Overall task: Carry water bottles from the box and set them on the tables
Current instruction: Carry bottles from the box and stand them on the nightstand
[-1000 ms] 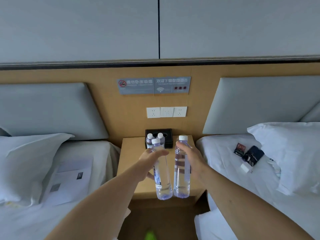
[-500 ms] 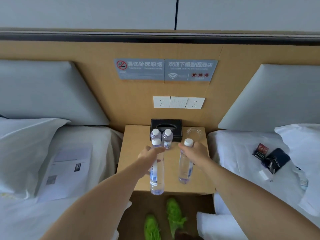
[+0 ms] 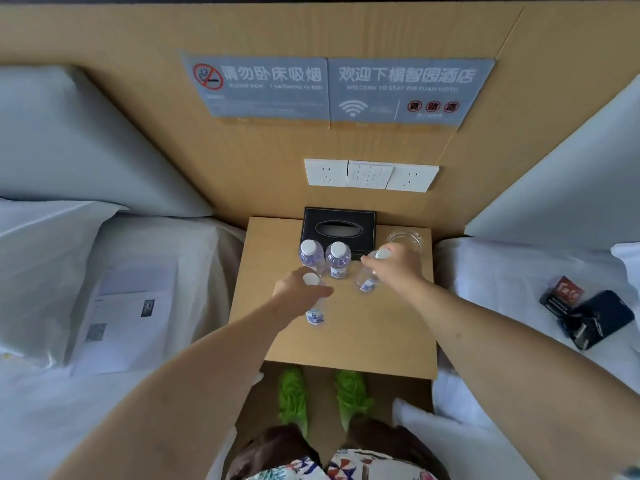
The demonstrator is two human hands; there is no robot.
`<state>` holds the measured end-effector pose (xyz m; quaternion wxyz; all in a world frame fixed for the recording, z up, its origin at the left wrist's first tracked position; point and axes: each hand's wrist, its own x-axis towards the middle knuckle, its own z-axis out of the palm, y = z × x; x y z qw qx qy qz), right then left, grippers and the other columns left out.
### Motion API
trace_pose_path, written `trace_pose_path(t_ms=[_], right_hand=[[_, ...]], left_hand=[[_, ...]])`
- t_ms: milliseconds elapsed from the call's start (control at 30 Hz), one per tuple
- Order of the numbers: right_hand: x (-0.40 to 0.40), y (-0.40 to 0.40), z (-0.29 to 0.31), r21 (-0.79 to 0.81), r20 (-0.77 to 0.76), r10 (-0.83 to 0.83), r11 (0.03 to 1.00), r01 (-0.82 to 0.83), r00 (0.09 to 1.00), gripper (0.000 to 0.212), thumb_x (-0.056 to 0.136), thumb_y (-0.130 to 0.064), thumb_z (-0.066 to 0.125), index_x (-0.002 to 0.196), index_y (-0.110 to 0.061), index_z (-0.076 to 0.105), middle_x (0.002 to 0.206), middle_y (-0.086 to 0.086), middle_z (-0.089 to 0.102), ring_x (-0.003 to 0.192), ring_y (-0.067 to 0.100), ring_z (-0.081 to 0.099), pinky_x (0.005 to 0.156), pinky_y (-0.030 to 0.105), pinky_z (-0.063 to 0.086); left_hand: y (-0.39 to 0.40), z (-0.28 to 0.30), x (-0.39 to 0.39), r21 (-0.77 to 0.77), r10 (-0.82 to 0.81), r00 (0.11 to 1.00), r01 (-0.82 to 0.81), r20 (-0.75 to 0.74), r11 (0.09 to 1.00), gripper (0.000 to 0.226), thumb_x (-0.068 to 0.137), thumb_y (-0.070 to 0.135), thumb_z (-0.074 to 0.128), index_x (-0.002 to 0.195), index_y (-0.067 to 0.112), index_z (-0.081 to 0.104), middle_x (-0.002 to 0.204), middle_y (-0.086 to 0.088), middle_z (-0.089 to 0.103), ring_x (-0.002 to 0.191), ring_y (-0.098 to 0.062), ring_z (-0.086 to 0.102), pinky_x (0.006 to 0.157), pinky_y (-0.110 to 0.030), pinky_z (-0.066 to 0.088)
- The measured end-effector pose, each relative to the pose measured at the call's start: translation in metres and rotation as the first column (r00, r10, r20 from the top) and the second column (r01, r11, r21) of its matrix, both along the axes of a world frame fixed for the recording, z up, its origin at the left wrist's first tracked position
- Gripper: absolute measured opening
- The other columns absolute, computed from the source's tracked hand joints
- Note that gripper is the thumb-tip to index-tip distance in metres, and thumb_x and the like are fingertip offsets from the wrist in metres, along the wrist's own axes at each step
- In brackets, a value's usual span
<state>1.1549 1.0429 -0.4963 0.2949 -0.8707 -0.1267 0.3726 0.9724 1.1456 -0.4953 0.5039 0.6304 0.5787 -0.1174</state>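
Nearest the camera: patterned shorts (image 3: pixel 346 465) and 2 green shoes (image 3: pixel 294 396) on the floor below the near edge of the bedside table (image 3: pixel 381 334), a light wood top set between 2 white beds. Left bottle (image 3: pixel 314 308): clear plastic, white cap, blue-and-white label low on the body; long axis upright, cap up, seen almost from above so the base appears toward the camera; it is over the middle of the table top, and whether the base rests on the wood cannot be told. Left hand (image 3: pixel 298 293): fingers curled round the upper body just under the cap, holding this bottle. Right bottle (image 3: pixel 367 279): same clear body, white cap and label; long axis upright with a slight lean, cap toward the wall; it is further back on the right half of the table, contact with the wood again unclear. Right hand (image 3: pixel 394 266): fingers and thumb wrapped round the neck and shoulder, gripping this bottle. 2 standing bottles (image 3: pixel 325 259): same make, upright, caps up, side by side and touching or nearly so, between the 2 hands and just in front of the tissue box. Tissue box (image 3: pixel 339 228): black, oval slot on top, against the wall. Glass dish (image 3: pixel 405 239): clear, at the back right corner, partly behind the right hand. Papers (image 3: pixel 121 313) lie on the left bed; dark small items (image 3: pixel 588 317) on the right bed. Wall: sockets and switches (image 3: pixel 370 174), then 2 grey signs (image 3: pixel 336 90) above.
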Motion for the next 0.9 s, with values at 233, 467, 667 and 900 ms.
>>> trace_pose_path(t_ms=[233, 467, 667, 900], right_hand=[[0.002, 0.019, -0.024, 0.009, -0.029, -0.122, 0.992, 0.122, 0.992, 0.023, 0.083, -0.035, 0.076, 0.092, -0.016, 0.066, 0.092, 0.001, 0.065, 0.083, 0.022, 0.060, 0.064, 0.026, 0.042], [-0.013, 0.031, -0.031, 0.086, -0.061, -0.305, 0.947, 0.309, 0.950, 0.024, 0.076, -0.026, 0.069, 0.089, -0.006, 0.068, 0.078, 0.001, 0.063, 0.068, 0.019, 0.052, 0.053, 0.025, 0.039], [-0.022, 0.031, -0.039, 0.105, -0.087, -0.330, 0.935, 0.338, 0.940, 0.030, 0.078, -0.028, 0.070, 0.097, -0.005, 0.069, 0.081, 0.005, 0.067, 0.073, 0.022, 0.056, 0.057, 0.025, 0.042], [-0.017, 0.033, -0.042, 0.048, -0.125, -0.277, 0.957, 0.285, 0.953, 0.054, 0.091, -0.059, 0.059, 0.127, -0.018, 0.062, 0.137, 0.006, 0.062, 0.123, 0.026, 0.057, 0.093, 0.033, 0.044]], left_hand=[[0.007, -0.033, -0.004, -0.020, 0.017, 0.999, -0.016, 0.039, 1.000, 0.039, 0.080, 0.044, 0.084, 0.111, 0.034, 0.063, 0.094, 0.005, 0.059, 0.077, -0.011, 0.059, 0.069, -0.029, 0.057], [0.010, -0.048, -0.010, -0.054, 0.036, 0.997, -0.033, 0.067, 0.998, 0.038, 0.079, 0.042, 0.085, 0.108, 0.034, 0.061, 0.095, 0.005, 0.059, 0.078, -0.011, 0.060, 0.073, -0.030, 0.061], [0.012, -0.055, -0.015, -0.068, 0.061, 0.996, -0.057, 0.067, 0.996, 0.047, 0.078, 0.040, 0.085, 0.118, 0.032, 0.063, 0.107, 0.002, 0.064, 0.091, -0.017, 0.063, 0.082, -0.035, 0.061], [0.015, -0.060, -0.017, -0.066, 0.055, 0.995, -0.049, 0.085, 0.997, 0.048, 0.078, 0.038, 0.086, 0.118, 0.030, 0.062, 0.106, 0.004, 0.061, 0.090, -0.015, 0.062, 0.075, -0.031, 0.058]])
